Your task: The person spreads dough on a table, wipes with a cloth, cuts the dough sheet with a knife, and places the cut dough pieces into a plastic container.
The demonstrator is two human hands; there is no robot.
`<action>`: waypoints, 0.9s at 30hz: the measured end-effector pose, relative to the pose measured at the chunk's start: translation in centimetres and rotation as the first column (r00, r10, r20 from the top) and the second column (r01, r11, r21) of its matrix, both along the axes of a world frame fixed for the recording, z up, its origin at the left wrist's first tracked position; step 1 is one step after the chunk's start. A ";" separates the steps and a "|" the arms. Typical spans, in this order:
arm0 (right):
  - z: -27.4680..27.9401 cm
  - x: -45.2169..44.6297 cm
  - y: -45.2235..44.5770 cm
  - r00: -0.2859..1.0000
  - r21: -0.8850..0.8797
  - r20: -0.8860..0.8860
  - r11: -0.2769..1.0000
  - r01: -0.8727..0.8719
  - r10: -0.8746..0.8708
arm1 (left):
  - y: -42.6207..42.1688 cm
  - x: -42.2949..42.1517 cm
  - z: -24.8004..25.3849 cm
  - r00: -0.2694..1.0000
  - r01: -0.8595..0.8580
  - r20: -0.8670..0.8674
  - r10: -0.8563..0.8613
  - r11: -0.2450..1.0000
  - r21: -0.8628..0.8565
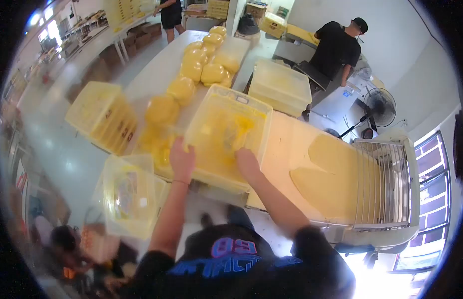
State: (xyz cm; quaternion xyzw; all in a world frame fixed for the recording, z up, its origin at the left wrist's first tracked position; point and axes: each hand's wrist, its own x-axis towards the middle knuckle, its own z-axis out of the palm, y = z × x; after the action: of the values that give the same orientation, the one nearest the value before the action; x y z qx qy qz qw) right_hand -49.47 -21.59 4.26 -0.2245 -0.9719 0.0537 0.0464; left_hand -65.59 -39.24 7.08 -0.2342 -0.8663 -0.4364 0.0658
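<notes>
Yellow dough (162,110) beside clear tub (207,133); L hand (182,160) part-open, R hand (247,162) curled, R grip unclear.

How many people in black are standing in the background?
2: a person in a cap, near the pedestal fan; a person in shorts, farther left. Others may be hidden.

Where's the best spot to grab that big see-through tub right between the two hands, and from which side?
I'd grip the tub by its rim, left and right sides together, coming from above. It sits upright and open-topped, so the rim is exposed, and it's wide, so a two-sided hold should keep it level. The inside looks smeared yellow and may be slippery.
</notes>
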 end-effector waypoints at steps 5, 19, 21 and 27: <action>2.4 1.0 0.8 0.989 -0.392 -0.145 0.918 -0.053 -0.005 | -0.2 0.1 -0.4 1.000 0.001 -0.015 -0.001 1.000 0.001; 17.4 6.9 9.1 0.085 -0.536 -0.843 0.844 -0.030 -0.532 | 0.2 0.1 0.4 0.999 0.026 0.019 -0.025 0.999 -0.040; 12.3 6.2 10.2 0.014 -0.546 -0.837 0.836 0.052 -0.547 | 0.3 0.1 0.5 0.999 0.040 0.025 -0.039 0.999 -0.019; -11.5 5.7 11.3 0.375 -0.900 -0.436 0.384 -0.208 -0.818 | 0.4 0.4 1.5 0.997 0.034 0.070 -0.026 0.993 -0.116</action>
State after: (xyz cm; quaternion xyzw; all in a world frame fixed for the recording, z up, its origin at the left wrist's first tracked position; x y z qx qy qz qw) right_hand -43.74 -10.34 -7.28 -0.3691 -0.5368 0.6289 0.4243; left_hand -65.22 -38.85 8.56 -0.2356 -0.8885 -0.3935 0.0155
